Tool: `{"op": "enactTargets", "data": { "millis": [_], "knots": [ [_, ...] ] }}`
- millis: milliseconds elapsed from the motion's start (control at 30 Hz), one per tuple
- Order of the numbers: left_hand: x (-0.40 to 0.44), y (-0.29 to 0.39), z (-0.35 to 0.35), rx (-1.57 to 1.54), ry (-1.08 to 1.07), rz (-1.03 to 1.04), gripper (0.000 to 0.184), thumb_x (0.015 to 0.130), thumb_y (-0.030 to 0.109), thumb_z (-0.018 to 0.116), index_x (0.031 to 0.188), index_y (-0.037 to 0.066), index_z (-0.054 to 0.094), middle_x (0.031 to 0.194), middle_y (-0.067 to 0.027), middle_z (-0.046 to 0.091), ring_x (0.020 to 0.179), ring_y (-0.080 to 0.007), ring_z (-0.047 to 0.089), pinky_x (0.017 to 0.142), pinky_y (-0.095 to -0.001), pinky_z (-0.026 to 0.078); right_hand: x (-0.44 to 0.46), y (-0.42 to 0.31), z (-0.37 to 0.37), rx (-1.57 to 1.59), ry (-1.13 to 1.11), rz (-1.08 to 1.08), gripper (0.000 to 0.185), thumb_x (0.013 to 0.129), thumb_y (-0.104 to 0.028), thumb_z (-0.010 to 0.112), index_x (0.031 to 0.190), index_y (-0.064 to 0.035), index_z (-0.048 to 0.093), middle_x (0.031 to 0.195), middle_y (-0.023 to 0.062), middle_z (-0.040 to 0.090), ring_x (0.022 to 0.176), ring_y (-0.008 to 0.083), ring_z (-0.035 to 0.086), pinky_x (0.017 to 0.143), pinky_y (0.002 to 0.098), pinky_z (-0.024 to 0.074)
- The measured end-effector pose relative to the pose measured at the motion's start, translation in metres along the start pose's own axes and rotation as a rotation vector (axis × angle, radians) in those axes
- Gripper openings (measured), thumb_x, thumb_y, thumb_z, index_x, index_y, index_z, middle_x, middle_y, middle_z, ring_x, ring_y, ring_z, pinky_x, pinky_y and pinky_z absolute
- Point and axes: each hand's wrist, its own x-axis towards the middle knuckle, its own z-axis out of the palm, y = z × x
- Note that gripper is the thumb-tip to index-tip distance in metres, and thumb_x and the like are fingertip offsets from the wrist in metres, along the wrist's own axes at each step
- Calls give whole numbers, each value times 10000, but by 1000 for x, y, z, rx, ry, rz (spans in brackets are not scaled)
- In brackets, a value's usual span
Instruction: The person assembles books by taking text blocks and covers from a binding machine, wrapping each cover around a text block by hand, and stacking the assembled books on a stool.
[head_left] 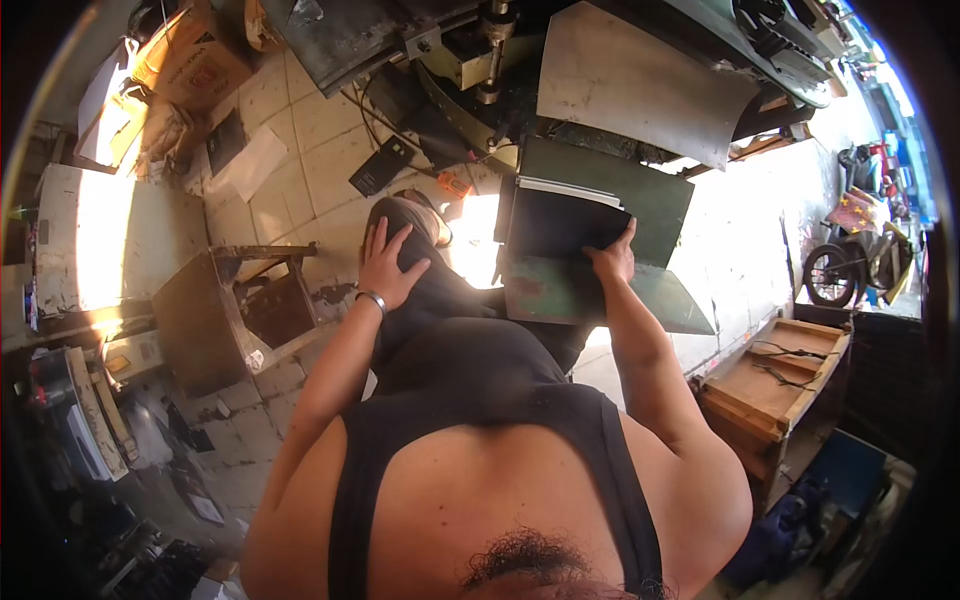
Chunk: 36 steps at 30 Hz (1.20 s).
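My left hand [392,264] lies on my left thigh near the knee, fingers spread and nothing in it. A bracelet circles that wrist. My right hand [613,256] grips the right edge of a stack of black sheets [562,222], with the thumb on top and the fingers at the far side. White edges show along the back of the stack. It lies on a green metal surface [650,205] with a sloping flap at the near right. What is under the stack is hidden.
A machine with a metal shaft [490,50] stands ahead, beside a pale metal plate [640,85]. A wooden stool-like box [205,325] is at left. A wooden tray [775,370] stands at right, a motorbike [838,270] beyond. A dark card [382,166] lies on the tiles.
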Motion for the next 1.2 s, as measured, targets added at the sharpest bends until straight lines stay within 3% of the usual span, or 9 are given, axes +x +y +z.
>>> {"op": "enactTargets", "data": {
  "millis": [500,600,733,833,867,933,1000,1100,1200],
  "knots": [
    [-4,8,-5,80,24,-34,734,858,530,726,1505,273,498,1691,-145,189,1549,-371,185,1248,-493,196,13,14,12,-18,54,-46,1339,690,-338,908,1628,-232,-42,1264,237,671,1192,424,638,1027,497,497],
    [-4,9,-7,73,-6,-52,744,862,552,709,1515,277,483,1698,-135,162,1558,-367,157,1256,-496,175,4,1,1,54,45,35,1338,681,-340,916,1633,-212,-15,1364,243,603,1272,418,576,1053,504,472],
    [-5,9,-9,49,-34,-56,757,875,580,671,1532,270,457,1704,-138,134,1567,-353,127,1263,-494,149,-4,-17,-4,85,403,-262,1231,701,-299,920,1635,-201,124,1504,219,431,1404,396,397,1139,512,364],
    [-6,12,-12,59,-75,-65,773,893,597,621,1557,263,413,1708,-145,112,1576,-337,101,1262,-506,128,4,-42,-7,167,485,-533,1150,717,-250,908,1619,-179,199,1487,200,456,1391,399,412,1140,504,355],
    [-6,13,-14,65,-85,-66,778,897,602,611,1565,264,399,1709,-145,104,1578,-336,89,1261,-511,123,0,-59,-11,271,492,-587,959,737,-212,888,1547,-136,380,1461,183,494,1376,399,430,1129,501,363],
    [-1,16,-12,75,-125,-72,791,904,618,591,1579,270,369,1712,-145,83,1581,-337,68,1257,-531,110,26,-89,-22,291,469,-830,828,754,-202,874,1475,-107,477,1383,190,554,1317,390,493,1099,496,395],
    [4,17,-13,103,-184,-91,805,911,639,568,1593,278,338,1716,-144,56,1583,-340,49,1250,-562,93,44,-136,-27,516,408,-1045,585,811,-155,832,1338,-48,602,1167,155,674,1083,322,653,952,429,512],
    [9,14,-14,103,-252,-108,836,908,683,541,1608,292,302,1720,-143,26,1585,-344,26,1236,-605,79,65,-211,-51,753,-229,-983,532,872,-163,805,1354,-82,598,1133,61,683,964,211,674,829,350,536],
    [14,6,-6,97,-262,-119,869,885,719,545,1614,330,276,1722,-139,13,1586,-349,12,1225,-628,84,82,-279,-68,870,-549,-843,537,899,-160,782,1388,-112,566,1145,32,691,951,173,676,809,323,539]
  ]
}}
